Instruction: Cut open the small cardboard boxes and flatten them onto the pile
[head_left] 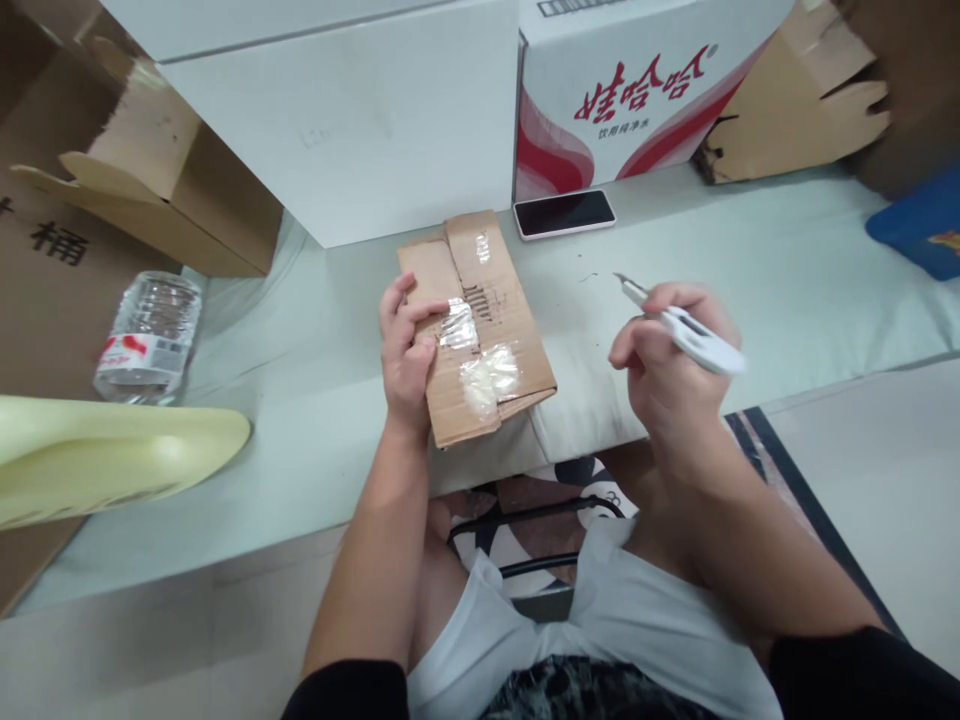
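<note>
A small, flattish brown cardboard box (517, 320) sits at the near edge of the covered table, with shiny clear tape and dark printing on top. My left hand (409, 345) grips its left side, fingers resting over the top face. To the right of the box and apart from it, my right hand (667, 360) is closed around a white utility knife (701, 340). The blade sticks out and points to the upper left. Motion blurs this hand slightly.
Behind the box lies a phone (566, 213) before a white carton with red lettering (622, 110) and a large white box (360, 130). Leftward are a clear plastic bottle (150, 335), a pale yellow curved object (127, 455) and an opened carton (217, 200). A blue object (922, 225) is far right.
</note>
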